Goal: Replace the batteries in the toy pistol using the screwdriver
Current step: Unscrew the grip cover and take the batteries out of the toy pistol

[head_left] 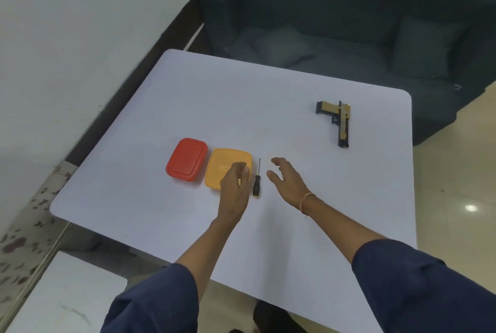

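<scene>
Just beside screwdriver (257, 181), left hand (234, 188); right hand (288, 181) spread

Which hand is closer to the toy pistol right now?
Right. The right hand is left of the toy pistol, nearer the person; the left hand is farther left, over the yellow box.

Dark sofa (349, 5), seemingly cushioned, behind table (241, 104)

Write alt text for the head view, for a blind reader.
Two hands hover over a white table: the left hand over a yellow box, the right hand open beside a screwdriver. A red box sits further left; a toy pistol lies far right.
</scene>
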